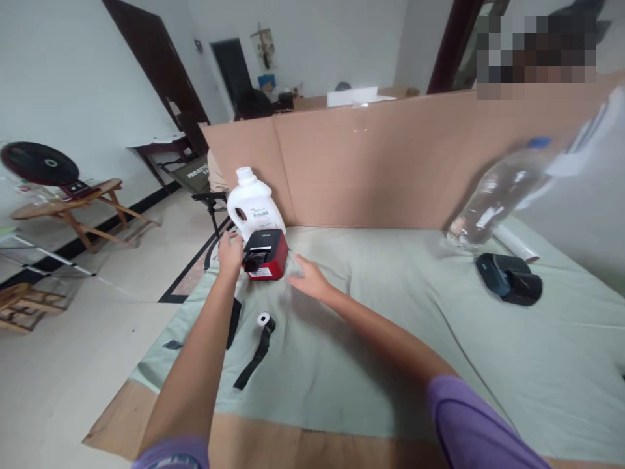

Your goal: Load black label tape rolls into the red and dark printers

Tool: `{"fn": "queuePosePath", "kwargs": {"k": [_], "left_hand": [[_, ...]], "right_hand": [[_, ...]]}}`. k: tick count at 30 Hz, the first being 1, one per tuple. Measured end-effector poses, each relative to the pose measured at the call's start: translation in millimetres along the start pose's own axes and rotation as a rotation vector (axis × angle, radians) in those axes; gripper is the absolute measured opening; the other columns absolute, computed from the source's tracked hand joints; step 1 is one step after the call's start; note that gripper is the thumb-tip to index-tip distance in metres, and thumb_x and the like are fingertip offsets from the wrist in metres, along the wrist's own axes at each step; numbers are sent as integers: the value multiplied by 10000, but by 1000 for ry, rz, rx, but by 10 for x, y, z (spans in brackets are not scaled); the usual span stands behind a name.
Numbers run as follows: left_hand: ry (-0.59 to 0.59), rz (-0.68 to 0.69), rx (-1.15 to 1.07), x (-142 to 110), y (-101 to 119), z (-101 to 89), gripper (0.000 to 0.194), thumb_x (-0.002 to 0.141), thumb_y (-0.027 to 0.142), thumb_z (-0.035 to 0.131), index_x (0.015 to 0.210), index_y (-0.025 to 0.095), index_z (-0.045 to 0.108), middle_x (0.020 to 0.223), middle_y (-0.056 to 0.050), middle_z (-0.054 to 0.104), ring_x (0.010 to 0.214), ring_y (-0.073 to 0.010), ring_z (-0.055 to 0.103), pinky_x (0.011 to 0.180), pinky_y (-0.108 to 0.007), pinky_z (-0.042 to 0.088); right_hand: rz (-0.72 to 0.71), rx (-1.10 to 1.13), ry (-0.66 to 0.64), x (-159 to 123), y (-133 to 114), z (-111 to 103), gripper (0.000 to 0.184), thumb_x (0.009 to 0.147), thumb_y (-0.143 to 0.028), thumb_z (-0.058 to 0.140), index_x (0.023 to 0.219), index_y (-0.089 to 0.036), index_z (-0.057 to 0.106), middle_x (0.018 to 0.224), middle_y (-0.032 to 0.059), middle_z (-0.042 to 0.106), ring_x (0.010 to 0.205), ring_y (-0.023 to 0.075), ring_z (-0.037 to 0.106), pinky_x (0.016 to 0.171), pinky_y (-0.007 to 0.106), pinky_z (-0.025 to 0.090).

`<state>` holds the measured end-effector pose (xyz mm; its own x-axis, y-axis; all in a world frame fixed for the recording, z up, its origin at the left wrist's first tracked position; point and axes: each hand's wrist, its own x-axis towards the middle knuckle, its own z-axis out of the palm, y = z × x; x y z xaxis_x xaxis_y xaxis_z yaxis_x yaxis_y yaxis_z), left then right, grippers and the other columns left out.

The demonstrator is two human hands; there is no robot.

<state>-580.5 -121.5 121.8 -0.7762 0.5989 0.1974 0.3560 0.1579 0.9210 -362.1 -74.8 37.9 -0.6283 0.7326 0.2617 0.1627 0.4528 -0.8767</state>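
Note:
A small red and black printer (277, 255) stands on the green cloth (381, 345), with black film or tape at its front. My left hand (230, 251) is at its left side, fingers apart; whether it touches the printer I cannot tell. To the right of the printer is my right hand (308, 277), open, thumb and fingers apart, with a small gap to the printer. Right behind the printer rises a white jug (256, 205) with a handle. Nearer to me lies a roll of black tape (264, 320) with a white core, its strip (254, 361) unrolled forward.
A cardboard panel (366, 166) closes off the back of the table. On the right are a big clear bottle (498, 192) with a blue cap and a black device (510, 279). My left forearm partly hides a dark flat object (234, 324). A person (541, 55) is behind the panel.

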Motion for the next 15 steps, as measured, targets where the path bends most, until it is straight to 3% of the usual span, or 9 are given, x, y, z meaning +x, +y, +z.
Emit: {"fn": "queuePosePath", "kwargs": {"k": [2, 3, 5, 7, 9, 12, 15], "left_hand": [[37, 184, 19, -246, 220, 281, 297, 867, 213, 512, 1147, 176, 604, 1309, -92, 633, 1351, -282, 467, 1151, -407, 348], [-8, 306, 31, -460, 318, 488, 329, 867, 205, 507, 1179, 186, 609, 1371, -94, 606, 1365, -271, 469, 1172, -407, 332], [-331, 455, 77, -1042, 463, 993, 355, 855, 190, 521, 1194, 197, 624, 1374, -89, 621, 1338, -257, 514, 1187, -411, 325], [-679, 484, 142, -1727, 539, 1538, 374, 856, 195, 543, 1219, 199, 634, 1371, -106, 635, 1322, -271, 537, 1187, -437, 329], [-925, 541, 182, -2364, 589, 2047, 420, 855, 223, 585, 1271, 184, 628, 1428, -134, 599, 1366, -303, 505, 1211, -476, 284], [-1078, 513, 109, -3008, 732, 2727, 484, 893, 274, 583, 1358, 137, 593, 1440, -174, 586, 1334, -304, 540, 1161, -426, 360], [-1084, 312, 21, -3283, 1011, 3407, 514, 932, 301, 563, 1413, 117, 552, 1363, -172, 638, 1099, -234, 679, 1014, -321, 467]], "right_hand": [[23, -72, 68, -349, 198, -547, 684, 745, -322, 716, 1402, -185, 585, 1482, 131, 558, 1423, 351, 464, 1220, 518, 307], [44, -150, 116, -549, 305, -880, 635, 740, -333, 707, 1354, -197, 624, 1436, 131, 600, 1383, 343, 508, 1202, 526, 331], [107, -303, 288, -978, 500, -1607, 554, 760, -371, 665, 1286, -196, 655, 1354, 136, 655, 1278, 330, 588, 1137, 538, 398], [190, -469, 452, -1417, 638, -2322, 496, 782, -405, 627, 1219, -174, 674, 1258, 155, 692, 1155, 332, 639, 1057, 550, 450], [234, -616, 618, -1826, 713, -2924, 458, 777, -402, 618, 1159, -158, 686, 1184, 169, 707, 1102, 345, 638, 1033, 558, 446], [284, -727, 849, -2294, 787, -3513, 442, 797, -388, 590, 1162, -151, 667, 1178, 175, 694, 1123, 347, 605, 1046, 544, 424], [431, -696, 995, -2522, 919, -3778, 592, 774, -414, 628, 1276, -101, 592, 1248, 214, 653, 1168, 353, 581, 1060, 525, 409]]}}
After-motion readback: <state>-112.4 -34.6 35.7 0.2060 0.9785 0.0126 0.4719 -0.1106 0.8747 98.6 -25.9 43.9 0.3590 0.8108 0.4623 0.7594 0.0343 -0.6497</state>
